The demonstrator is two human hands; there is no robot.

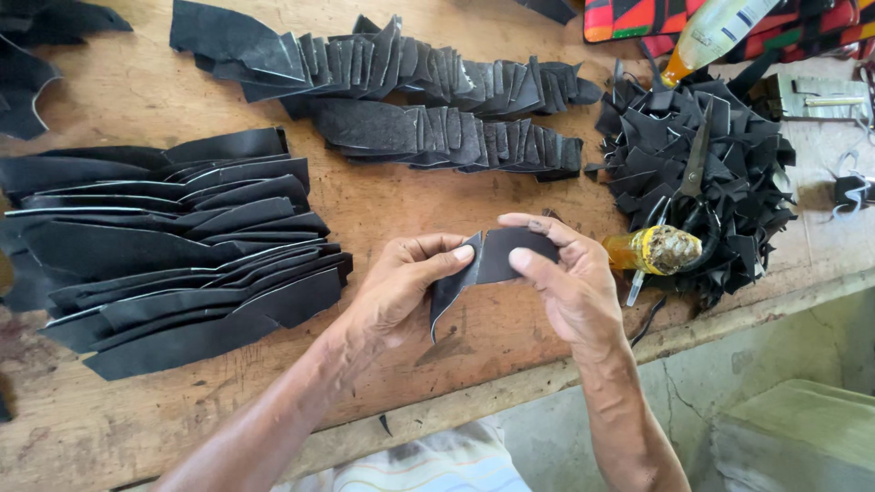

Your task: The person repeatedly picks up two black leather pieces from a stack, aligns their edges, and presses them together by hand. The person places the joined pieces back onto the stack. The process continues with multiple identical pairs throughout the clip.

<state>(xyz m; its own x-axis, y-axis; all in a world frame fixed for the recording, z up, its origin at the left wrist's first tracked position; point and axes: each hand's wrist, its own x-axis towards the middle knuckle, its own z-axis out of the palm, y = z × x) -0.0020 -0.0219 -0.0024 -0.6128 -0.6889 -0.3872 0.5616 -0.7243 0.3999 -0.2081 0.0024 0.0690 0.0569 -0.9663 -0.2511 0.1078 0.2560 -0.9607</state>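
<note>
left hand [401, 282]: fingers pinch left edge of a black leather piece [488, 264], thumb on top
right hand [565, 282]: fingers closed on the right end of the same piece, thumb pressing its front
black leather piece: held between both hands above the worktop [401, 196] front edge, bent in the middle, lower corner hanging down toward the wood
containers: no true bin or tray seen; glue bottle [711, 32] top right lying tilted, amber liquid low in its neck end, cap end cut off by frame
glue pot [652, 251]: yellowish, crusted top, just right of right hand, contents hard to make out; thin stick pokes out below it
long strip stack [182, 246]: black curved strips fanned in overlapping layers, left side of worktop, left ends cut off
small piece rows [437, 91]: two fanned rows of black cut pieces at top centre, overlapping like shingles
scrap heap [702, 173]: loose pile of black offcuts at right, scissors [693, 173] lying on top, handles partly buried
patterned cloth [638, 18]: red, orange and black, top right, mostly cut off
hidden: both forearms run out of frame at bottom; striped shirt [437, 469] only partly seen
unclear: small dark object with white thread [852, 191] at far right edge, cannot tell what
</note>
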